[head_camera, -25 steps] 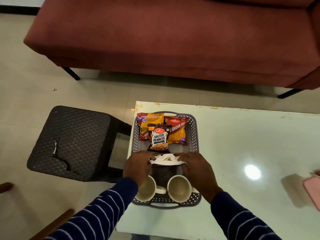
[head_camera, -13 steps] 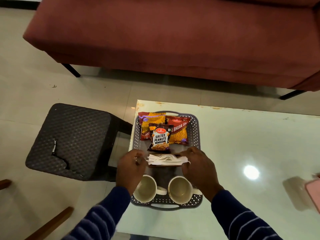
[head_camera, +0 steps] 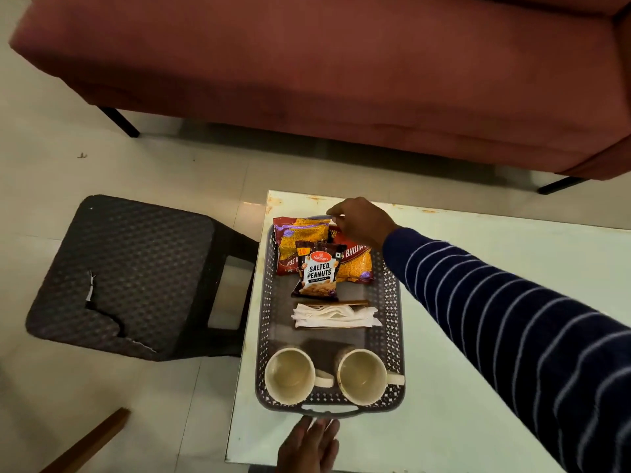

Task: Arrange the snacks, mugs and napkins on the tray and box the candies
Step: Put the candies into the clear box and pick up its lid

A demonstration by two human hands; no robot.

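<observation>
Tray (head_camera: 387, 295): a grey perforated plastic tray is set lengthwise on the pale glossy surface (head_camera: 478, 421), close to its left edge, with a handle slot at the near end.
Snacks: two red-and-yellow packets (head_camera: 296, 240) are laid side by side at the far end of the tray; a dark packet marked SALTED PEANUTS (head_camera: 317, 273) is propped on top of both, label facing the camera.
Napkins (head_camera: 336, 315): a white stack is seen in a brown holder across the middle of the tray, between the peanut packet and the mugs.
Mugs: the left mug (head_camera: 289, 376) and the right mug (head_camera: 362, 376) are stood upright side by side at the near end of the tray, both handles pointing right.
Right hand (head_camera: 358, 221): it is reached over the far end of the tray in a striped sleeve; the fingers (head_camera: 333, 213) are curled down at the top edge of the packets near the far rim. Whether the packet or the rim is pinched cannot be told.
Left hand (head_camera: 309, 445): it is held flat at the near end, fingers straight and together, tips just at the tray's near handle; nothing is held.
Surroundings: a dark woven stool (head_camera: 129, 274) is seen on the floor left of the surface; a red sofa (head_camera: 341, 63) is seen beyond.
Candies: not in view.
</observation>
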